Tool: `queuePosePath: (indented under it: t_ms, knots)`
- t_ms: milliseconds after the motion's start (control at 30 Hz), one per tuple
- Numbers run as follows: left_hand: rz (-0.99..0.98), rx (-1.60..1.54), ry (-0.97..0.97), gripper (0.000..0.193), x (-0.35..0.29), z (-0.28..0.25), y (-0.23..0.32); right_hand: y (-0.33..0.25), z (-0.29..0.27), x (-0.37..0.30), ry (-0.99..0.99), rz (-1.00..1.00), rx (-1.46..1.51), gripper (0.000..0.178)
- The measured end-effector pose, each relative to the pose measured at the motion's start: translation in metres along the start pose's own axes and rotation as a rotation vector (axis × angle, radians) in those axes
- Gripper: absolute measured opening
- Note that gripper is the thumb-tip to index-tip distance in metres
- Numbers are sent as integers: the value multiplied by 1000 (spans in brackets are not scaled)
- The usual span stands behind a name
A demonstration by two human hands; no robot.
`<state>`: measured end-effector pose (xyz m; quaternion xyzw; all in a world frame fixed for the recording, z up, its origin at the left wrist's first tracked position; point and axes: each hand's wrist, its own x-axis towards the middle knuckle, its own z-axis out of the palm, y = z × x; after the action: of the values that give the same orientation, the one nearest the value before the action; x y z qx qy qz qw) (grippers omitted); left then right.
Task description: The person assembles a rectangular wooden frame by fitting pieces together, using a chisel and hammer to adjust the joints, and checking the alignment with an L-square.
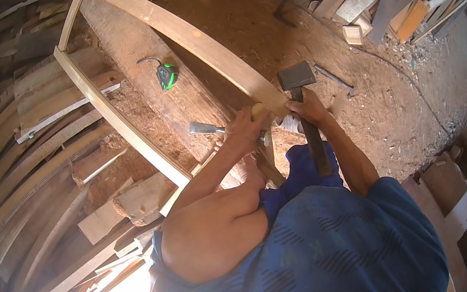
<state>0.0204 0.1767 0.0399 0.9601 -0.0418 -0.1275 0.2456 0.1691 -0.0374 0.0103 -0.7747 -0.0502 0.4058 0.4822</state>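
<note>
Left hand [241,129] curls closed around a chisel [203,127], right hand [313,108] around a mallet [296,75], at the near end of a wooden frame [190,34], likely stiff, best gripped mid-rail.

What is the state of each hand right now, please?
Left hand: closed, holding a chisel.
Right hand: closed, holding a mallet.

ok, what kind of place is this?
Probably a woodworking shop: boards piled along the left, a long wooden frame reaching to the person's hands, and tools about, like the mallet and green-and-black tape measure.
</note>
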Motion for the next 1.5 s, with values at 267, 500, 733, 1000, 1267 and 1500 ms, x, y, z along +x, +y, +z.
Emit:
queuePosePath:
  t_ms: [267, 500, 733, 1000, 1267, 1500]
  knots:
    - [-90, 47, -34, 92, 1, 0, 4, 5, -1, 0, -13, 68, 114, 35]
    - [-20, 25, 17, 81, -5, -1, -8, -34, -31, -10, -53, 47, -50, 32]
    - [-25, 59, 54, 88, -4, -6, -5, -36, -38, 0, -155, -81, -503, 45]
    - [-77, -13, 43, 71, -2, -6, -8, -42, -44, -5, -148, -93, -532, 45]
    - [101, 109, 146, 42, -1, -62, 7, -41, -46, -36, -144, 153, 22, 45]
    - [447, 36, 488, 50, 57, -133, 58, -78, -35, -36, -317, 39, 480, 43]
